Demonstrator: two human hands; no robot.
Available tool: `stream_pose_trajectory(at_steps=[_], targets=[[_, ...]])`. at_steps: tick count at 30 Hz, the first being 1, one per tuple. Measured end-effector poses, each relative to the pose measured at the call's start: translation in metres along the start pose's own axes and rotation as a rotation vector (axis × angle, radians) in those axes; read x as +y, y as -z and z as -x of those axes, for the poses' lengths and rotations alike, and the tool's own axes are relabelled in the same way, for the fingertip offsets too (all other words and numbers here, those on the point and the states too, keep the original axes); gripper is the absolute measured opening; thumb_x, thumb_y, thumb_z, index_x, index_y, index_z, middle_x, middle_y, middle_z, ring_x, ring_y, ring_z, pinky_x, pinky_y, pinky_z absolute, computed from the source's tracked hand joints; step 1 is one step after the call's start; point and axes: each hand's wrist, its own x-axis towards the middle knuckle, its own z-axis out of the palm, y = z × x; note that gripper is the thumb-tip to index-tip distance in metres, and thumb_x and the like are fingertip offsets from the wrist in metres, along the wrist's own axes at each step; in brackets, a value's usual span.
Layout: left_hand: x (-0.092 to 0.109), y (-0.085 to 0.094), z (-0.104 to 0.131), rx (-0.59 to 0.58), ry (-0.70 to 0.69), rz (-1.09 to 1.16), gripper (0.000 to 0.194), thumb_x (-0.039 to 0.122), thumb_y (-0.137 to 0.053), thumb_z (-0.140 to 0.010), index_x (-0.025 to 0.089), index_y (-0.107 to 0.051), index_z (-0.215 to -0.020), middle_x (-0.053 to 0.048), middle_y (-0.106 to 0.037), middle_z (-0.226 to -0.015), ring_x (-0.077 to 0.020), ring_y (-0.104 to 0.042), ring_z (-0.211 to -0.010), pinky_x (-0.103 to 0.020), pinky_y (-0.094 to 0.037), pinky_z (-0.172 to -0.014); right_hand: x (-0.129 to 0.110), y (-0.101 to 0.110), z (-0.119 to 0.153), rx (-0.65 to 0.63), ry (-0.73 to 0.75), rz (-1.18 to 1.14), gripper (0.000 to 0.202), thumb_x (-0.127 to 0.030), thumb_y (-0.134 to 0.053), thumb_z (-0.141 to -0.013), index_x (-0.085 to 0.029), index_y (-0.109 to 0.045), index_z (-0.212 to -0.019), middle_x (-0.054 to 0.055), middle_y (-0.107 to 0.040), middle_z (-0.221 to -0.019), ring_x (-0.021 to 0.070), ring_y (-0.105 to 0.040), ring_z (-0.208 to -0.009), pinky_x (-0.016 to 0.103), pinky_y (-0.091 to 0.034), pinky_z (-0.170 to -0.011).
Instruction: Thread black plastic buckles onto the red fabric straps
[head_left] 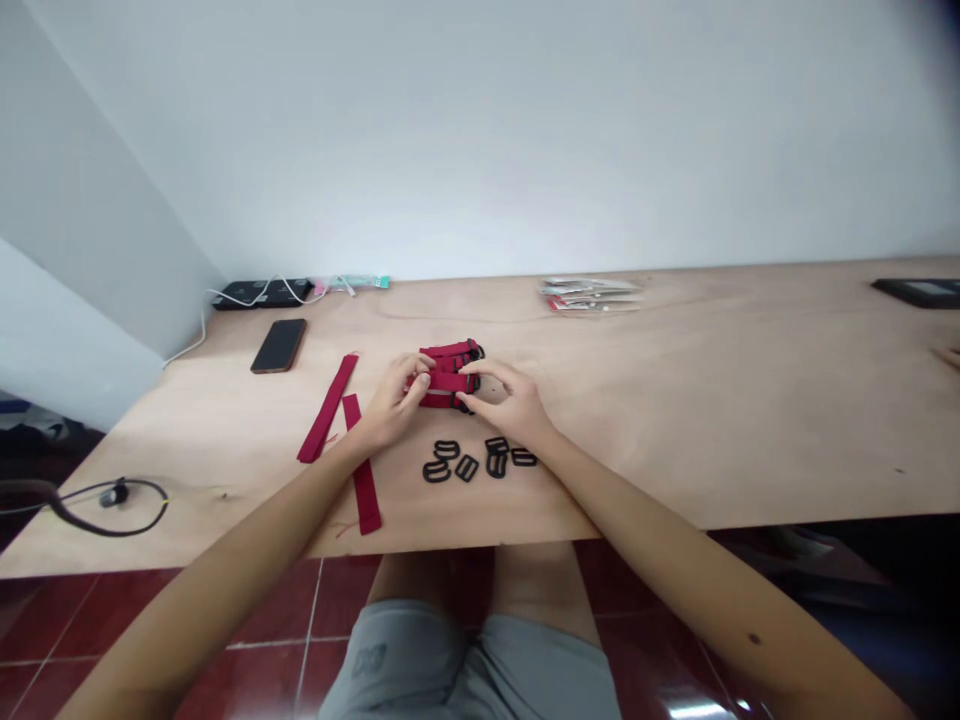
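Several red straps with black buckles lie in a small stack on the table. My left hand pinches the left end of one red strap between thumb and finger. At its right end, beside the black buckle, my right hand grips the same strap. Nearer to me lie several loose black slide buckles. Two flat red strips, one farther left and one partly under my left forearm, rest on the wood.
On the wooden table a phone lies at the left, near a black box with a white cable. Flat plastic packets sit by the wall. A black cable loop hangs over the left front. Another person's fingers show at far right.
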Motion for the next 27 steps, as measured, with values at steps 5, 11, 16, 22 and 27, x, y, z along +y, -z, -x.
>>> stream_pose_trajectory(at_steps=[5,11,16,22,27], targets=[[-0.003,0.004,0.001,0.006,0.081,0.083,0.034,0.048,-0.045,-0.111,0.023,-0.058,-0.092,-0.005,-0.067,-0.098,-0.0222,-0.064,-0.094,-0.036,-0.052,-0.090,0.003,0.001,-0.002,0.020,-0.085,-0.046,0.032,-0.040,-0.089,-0.083,-0.024,-0.077,-0.109,0.009,-0.080,-0.112,0.0301,-0.073,-0.106,0.047,-0.058,-0.103],[0.001,0.001,-0.003,0.071,0.150,0.188,0.033,0.047,-0.055,-0.106,0.023,-0.056,-0.084,-0.001,-0.062,-0.080,-0.0190,-0.059,-0.077,-0.032,-0.051,-0.075,0.004,0.003,-0.004,0.005,-0.082,-0.034,0.027,-0.043,-0.087,-0.086,-0.023,-0.077,-0.101,0.009,-0.080,-0.107,0.0284,-0.073,-0.101,0.044,-0.059,-0.097],[0.005,0.000,-0.004,0.052,0.216,0.307,0.033,0.043,-0.057,-0.103,0.021,-0.054,-0.079,0.000,-0.057,-0.079,-0.0175,-0.055,-0.077,-0.030,-0.050,-0.076,0.005,0.001,-0.005,0.010,-0.012,-0.036,0.025,-0.043,-0.082,-0.090,-0.023,-0.074,-0.101,0.008,-0.079,-0.105,0.0264,-0.073,-0.099,0.042,-0.060,-0.094],[0.002,-0.001,-0.006,0.053,0.280,0.578,0.033,0.041,-0.075,-0.091,0.023,-0.048,-0.087,0.005,-0.057,-0.072,-0.0133,-0.059,-0.062,-0.026,-0.047,-0.064,0.007,0.001,-0.006,0.012,0.036,0.016,0.020,-0.040,-0.080,-0.093,-0.023,-0.071,-0.100,0.007,-0.076,-0.102,0.0254,-0.071,-0.097,0.041,-0.058,-0.090],[-0.006,0.004,-0.007,0.120,0.169,0.273,0.030,0.035,-0.079,-0.087,0.022,-0.052,-0.088,0.002,-0.061,-0.080,-0.0136,-0.060,-0.069,-0.026,-0.046,-0.063,0.013,0.003,-0.006,-0.127,0.088,0.132,0.013,-0.034,-0.079,-0.094,-0.023,-0.071,-0.096,0.007,-0.075,-0.099,0.0261,-0.070,-0.095,0.043,-0.055,-0.091]])
